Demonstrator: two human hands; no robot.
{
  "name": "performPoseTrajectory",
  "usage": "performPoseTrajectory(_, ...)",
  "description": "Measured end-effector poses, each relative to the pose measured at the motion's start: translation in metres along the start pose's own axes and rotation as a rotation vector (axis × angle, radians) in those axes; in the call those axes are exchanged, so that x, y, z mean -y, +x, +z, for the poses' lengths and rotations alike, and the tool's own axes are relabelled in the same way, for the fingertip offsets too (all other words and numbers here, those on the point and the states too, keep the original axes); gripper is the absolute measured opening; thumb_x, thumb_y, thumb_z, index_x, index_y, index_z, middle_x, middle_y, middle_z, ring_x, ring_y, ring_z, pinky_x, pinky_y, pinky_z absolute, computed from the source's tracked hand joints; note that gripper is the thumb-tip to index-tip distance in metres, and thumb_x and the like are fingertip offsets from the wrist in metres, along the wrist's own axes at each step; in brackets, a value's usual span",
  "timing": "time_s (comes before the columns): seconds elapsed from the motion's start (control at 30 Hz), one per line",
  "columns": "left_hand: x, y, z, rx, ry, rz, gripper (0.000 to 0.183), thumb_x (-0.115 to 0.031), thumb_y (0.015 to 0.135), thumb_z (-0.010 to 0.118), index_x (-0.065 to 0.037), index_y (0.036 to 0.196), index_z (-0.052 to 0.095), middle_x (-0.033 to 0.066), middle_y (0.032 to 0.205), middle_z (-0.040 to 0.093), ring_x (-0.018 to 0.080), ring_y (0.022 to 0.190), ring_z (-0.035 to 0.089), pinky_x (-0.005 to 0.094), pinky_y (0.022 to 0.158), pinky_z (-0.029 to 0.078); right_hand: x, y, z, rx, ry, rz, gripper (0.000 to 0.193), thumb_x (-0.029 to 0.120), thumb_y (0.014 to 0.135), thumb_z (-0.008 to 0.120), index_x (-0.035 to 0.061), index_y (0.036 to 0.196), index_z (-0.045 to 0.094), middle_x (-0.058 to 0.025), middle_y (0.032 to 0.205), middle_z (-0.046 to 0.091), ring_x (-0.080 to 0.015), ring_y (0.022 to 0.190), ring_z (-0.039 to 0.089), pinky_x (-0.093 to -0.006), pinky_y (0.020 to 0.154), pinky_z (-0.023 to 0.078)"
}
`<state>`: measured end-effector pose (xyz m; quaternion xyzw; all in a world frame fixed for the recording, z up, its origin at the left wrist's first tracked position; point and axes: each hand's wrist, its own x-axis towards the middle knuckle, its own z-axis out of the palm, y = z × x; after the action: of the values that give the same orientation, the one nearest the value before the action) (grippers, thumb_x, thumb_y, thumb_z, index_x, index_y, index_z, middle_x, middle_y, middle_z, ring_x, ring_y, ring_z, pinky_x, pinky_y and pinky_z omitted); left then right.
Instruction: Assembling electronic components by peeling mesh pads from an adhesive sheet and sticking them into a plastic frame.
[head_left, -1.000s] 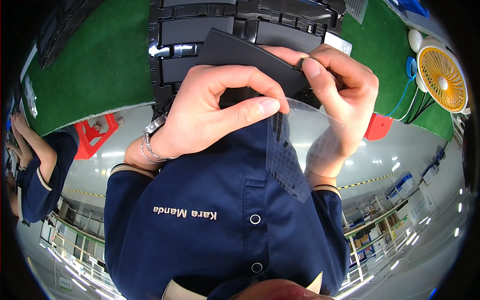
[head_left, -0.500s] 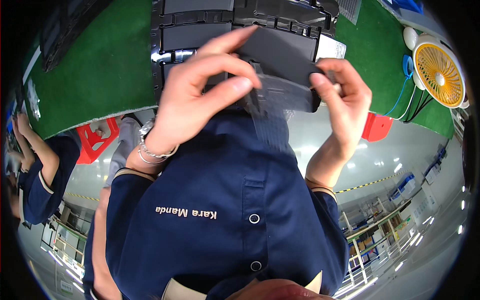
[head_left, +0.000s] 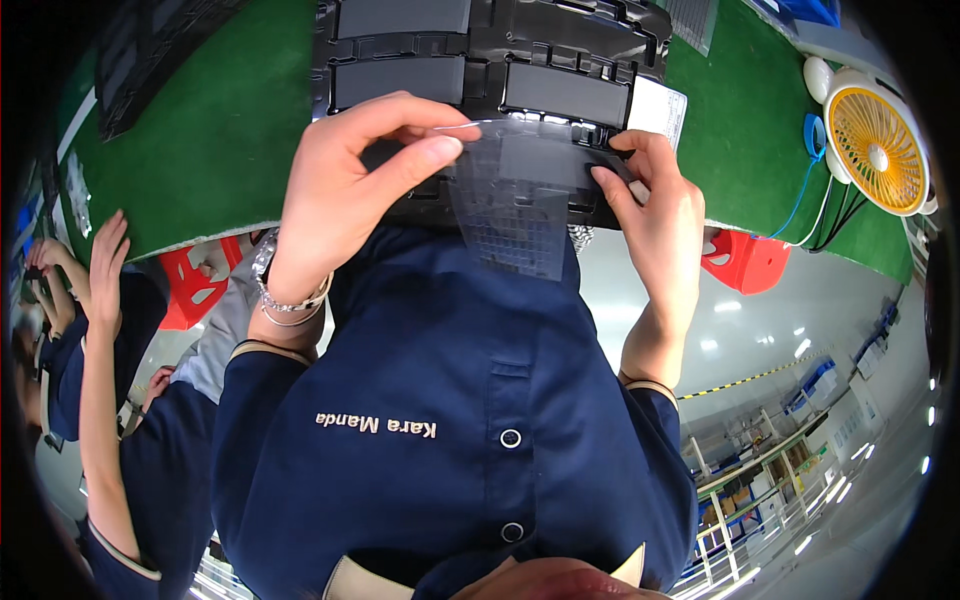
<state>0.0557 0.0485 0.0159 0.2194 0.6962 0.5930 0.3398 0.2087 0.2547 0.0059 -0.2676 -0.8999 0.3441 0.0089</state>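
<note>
Thumb and forefinger of my left hand (head_left: 365,185) pinch the upper left corner of a clear plastic film (head_left: 510,225), which carries a faint grid pattern and hangs toward my shirt. My right hand (head_left: 655,200) has its thumb and fingertips on the right end of a dark flat panel (head_left: 602,163). The film covers most of that panel, so its outline is hard to make out. Beneath both hands lies a glossy black moulded tray (head_left: 487,75) with recesses. Grey-topped flat pieces (head_left: 565,95) sit in several of them.
A white label or paper (head_left: 658,112) lies at the tray's right side. On the green table (head_left: 240,120) stand a yellow-and-white fan (head_left: 877,155) and its cables at the right. Red stools (head_left: 745,262) are below the table edge. At the left, a co-worker's forearm (head_left: 103,400) is raised.
The dark panel has come down lower over the tray, uncovering a grey piece behind it. My left hand has drawn the film left. A co-worker's arm has come up at the left.
</note>
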Motion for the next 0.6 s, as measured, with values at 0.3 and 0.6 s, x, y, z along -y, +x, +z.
performPoseTrajectory(0.3,-0.005,0.009,0.012,0.172,0.143,-0.002,0.01,-0.005,0.085,0.063,0.001,0.093,0.065,0.0035,0.084,0.066,0.0089,0.077,0.061,0.0231,0.072,0.048,0.047,-0.012,-0.013,0.023,0.35,-0.449,0.011,0.004,0.079,0.068,0.0017,0.084,0.059,-0.0083,0.07,0.059,-0.0221,0.057,0.059,-0.0295,0.051,0.046)
performPoseTrajectory(0.6,-0.009,0.011,0.015,0.234,0.067,-0.029,0.012,-0.009,0.09,0.059,0.002,0.091,0.062,0.0042,0.079,0.063,0.0108,0.075,0.061,0.0242,0.071,0.047,0.049,0.005,0.002,0.075,0.221,-0.413,0.009,0.009,0.082,0.066,0.0046,0.085,0.059,-0.007,0.071,0.06,-0.0254,0.055,0.059,-0.0341,0.048,0.045)
